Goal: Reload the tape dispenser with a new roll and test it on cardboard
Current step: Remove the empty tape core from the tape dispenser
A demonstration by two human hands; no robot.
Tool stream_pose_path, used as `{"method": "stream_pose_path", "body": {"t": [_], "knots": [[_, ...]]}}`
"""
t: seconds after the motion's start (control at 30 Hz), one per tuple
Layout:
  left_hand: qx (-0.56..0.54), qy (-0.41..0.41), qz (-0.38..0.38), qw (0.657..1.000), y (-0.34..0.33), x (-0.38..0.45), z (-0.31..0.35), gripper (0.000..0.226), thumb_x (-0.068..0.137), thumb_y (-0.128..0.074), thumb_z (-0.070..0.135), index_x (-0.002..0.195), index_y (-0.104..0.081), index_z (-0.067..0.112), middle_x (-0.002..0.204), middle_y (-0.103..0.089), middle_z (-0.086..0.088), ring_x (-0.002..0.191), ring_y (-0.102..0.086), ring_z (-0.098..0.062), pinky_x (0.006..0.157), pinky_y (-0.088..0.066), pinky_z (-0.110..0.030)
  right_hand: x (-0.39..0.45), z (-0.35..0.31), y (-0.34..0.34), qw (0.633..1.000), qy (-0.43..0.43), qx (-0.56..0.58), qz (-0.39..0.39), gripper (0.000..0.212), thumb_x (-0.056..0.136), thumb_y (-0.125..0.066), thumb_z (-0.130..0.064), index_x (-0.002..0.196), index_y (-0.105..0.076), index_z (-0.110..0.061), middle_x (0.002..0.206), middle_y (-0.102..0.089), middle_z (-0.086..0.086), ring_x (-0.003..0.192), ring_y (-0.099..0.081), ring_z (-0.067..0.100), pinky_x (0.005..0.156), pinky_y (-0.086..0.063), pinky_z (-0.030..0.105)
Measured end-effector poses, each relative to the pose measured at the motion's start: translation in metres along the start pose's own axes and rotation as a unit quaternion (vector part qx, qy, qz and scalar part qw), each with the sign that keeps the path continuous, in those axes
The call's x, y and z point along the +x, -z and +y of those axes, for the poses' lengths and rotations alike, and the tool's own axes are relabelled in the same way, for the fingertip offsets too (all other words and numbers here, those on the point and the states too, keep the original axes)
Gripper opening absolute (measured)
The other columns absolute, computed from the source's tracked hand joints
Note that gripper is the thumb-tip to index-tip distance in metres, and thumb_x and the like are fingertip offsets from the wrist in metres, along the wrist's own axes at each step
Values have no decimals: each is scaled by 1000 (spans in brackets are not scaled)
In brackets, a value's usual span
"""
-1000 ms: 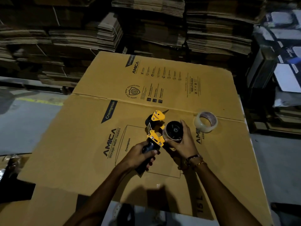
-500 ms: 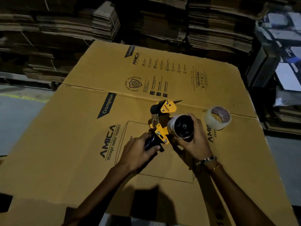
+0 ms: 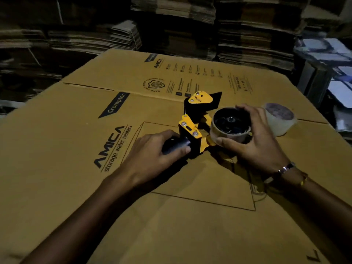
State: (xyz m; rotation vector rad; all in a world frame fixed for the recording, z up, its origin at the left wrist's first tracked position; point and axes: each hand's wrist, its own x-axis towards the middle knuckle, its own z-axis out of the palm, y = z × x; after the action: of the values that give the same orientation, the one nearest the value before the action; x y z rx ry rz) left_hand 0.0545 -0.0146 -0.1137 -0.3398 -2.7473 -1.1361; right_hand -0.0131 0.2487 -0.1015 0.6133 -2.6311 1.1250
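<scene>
Meanwhile the left hand point(image 3: 152, 149) gripped the tape dispenser point(image 3: 198, 122) handle on the cardboard point(image 3: 76, 187); the right hand point(image 3: 255, 141) curled round the spent core point(image 3: 228, 130) (new roll point(image 3: 280, 119) just beside). Yanked askew, that core could jam on its hub

Flattened cardboard box point(image 3: 80, 187) printed "AMICA storage water heaters" and "Crompton" on a dark banner. Far panel repeats "AMICA"; smaller print there unreadable.
</scene>
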Motion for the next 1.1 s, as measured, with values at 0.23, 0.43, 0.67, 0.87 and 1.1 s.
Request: {"method": "stream_pose_path", "body": {"t": [0.23,0.43,0.67,0.87,1.1], "knots": [[139,-30,0,990,2,-10,15,58,84,-49,71,118,-61,25,98,-66,7,81,-60,-9,70,-53,-37,-26,0,4,998,-22,57,-8,91,63,-75,-55,142,-38,-29,131,-41,-12,120,-46,4,97,-45,24],[244,-17,17,970,-1,-26,35,48,92,-44,59,124,-59,26,106,-68,3,91,-61,-17,75,-48,-35,-52,1,17,990,-47,118,-66,88,71,-74,-45,148,-33,-34,137,-43,-19,125,-45,1,104,-46,32],[346,10,73,935,-19,-31,47,45,96,-38,58,124,-56,27,110,-66,0,98,-63,-23,88,-42,-40,-56,-4,14,986,-77,123,-78,102,73,-76,-43,155,-18,-31,153,-34,-7,128,-38,6,98,-40,25],[327,33,178,927,-44,-59,65,45,93,-50,55,126,-54,25,111,-63,0,101,-58,-21,83,-39,-34,-68,-14,6,994,-72,76,-10,106,73,-82,-42,156,-17,-26,157,-32,-1,139,-35,17,111,-37,40],[301,53,201,931,-59,-91,84,44,93,-53,52,127,-39,27,113,-50,3,77,-53,-13,63,-41,-26,-100,-40,3,991,15,53,124,54,90,-57,-52,138,-49,-28,143,-38,-3,131,-38,16,101,-48,42]]}}
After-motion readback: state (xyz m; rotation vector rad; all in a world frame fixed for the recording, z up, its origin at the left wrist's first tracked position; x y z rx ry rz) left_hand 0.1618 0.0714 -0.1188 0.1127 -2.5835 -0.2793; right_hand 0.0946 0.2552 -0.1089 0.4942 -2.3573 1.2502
